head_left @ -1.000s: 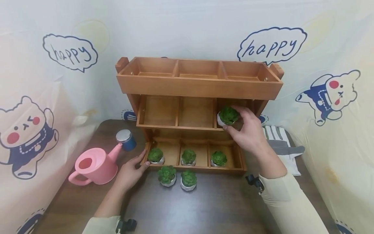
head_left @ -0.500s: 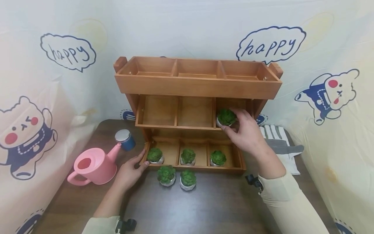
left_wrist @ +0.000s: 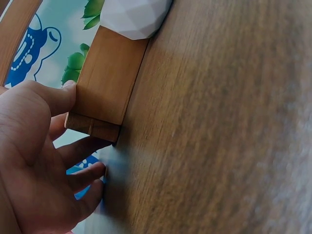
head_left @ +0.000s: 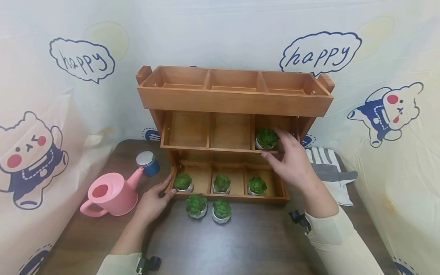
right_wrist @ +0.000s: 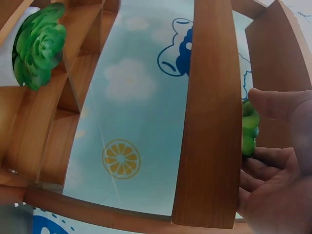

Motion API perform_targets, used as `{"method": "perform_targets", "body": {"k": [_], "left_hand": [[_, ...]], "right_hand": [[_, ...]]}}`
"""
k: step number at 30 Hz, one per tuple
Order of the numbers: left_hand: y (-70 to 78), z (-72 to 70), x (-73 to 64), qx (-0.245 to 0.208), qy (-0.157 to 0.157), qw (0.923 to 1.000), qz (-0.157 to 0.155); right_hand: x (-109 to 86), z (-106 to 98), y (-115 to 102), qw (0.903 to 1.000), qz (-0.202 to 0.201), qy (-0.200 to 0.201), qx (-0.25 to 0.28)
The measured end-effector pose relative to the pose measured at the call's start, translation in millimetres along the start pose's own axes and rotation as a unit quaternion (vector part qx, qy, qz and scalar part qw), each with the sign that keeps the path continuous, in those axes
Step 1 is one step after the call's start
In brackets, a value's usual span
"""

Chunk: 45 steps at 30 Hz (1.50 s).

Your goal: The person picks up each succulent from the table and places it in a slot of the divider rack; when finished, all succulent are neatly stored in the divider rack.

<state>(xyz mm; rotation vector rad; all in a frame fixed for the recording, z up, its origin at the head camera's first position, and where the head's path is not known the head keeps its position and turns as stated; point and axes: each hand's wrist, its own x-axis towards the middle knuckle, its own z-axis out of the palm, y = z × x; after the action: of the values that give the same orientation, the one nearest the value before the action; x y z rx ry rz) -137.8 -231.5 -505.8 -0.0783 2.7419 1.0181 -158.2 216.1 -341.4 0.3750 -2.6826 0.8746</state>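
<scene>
Pale cloth (head_left: 206, 30) printed with cartoon bears (head_left: 29, 164) and the word "happy" surrounds a brown table (head_left: 223, 248). Fingers of the person's right hand (head_left: 292, 158) are parted from the thumb around a small potted plant (head_left: 267, 138) — loose, rather than clasping it. The fingertips are at its leaves; whether the thumb touches the pot is unclear. This plant stands upright in the right compartment of a three-tier wooden shelf's (head_left: 233, 101) middle tier. The left hand (head_left: 154, 202) grips the bottom tier's left end, thumb at the front corner, fingers along the side. Inside that tier stand three similar plants (head_left: 221, 184), one per compartment. Two more plants (head_left: 196, 205) stand side by side on the table, just in front.

Farther left, a pink watering can (head_left: 111, 194) points its spout toward a blue tin (head_left: 148, 164) with a silver lid. At right — partly hidden behind the right arm — lies a grey-and-white glove (head_left: 331, 173).
</scene>
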Motion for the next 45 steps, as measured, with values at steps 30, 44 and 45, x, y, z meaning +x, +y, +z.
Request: {"method": "perform_targets", "body": {"k": [30, 44, 45], "left_hand": [[1.6, -1.7, 0.9, 0.000, 0.001, 1.0000, 0.005], [1.7, -2.5, -0.3, -0.005, -0.005, 1.0000, 0.003], [1.3, -2.5, -0.4, -0.006, -0.005, 1.0000, 0.003]], "right_hand": [[-35.5, -4, -18, 0.9950, -0.020, 0.078, 0.058], [-52.1, 9, -24, 0.9899, -0.029, 0.093, 0.104], [-53.1, 11, -24, 0.9895, -0.029, 0.092, 0.107]]}}
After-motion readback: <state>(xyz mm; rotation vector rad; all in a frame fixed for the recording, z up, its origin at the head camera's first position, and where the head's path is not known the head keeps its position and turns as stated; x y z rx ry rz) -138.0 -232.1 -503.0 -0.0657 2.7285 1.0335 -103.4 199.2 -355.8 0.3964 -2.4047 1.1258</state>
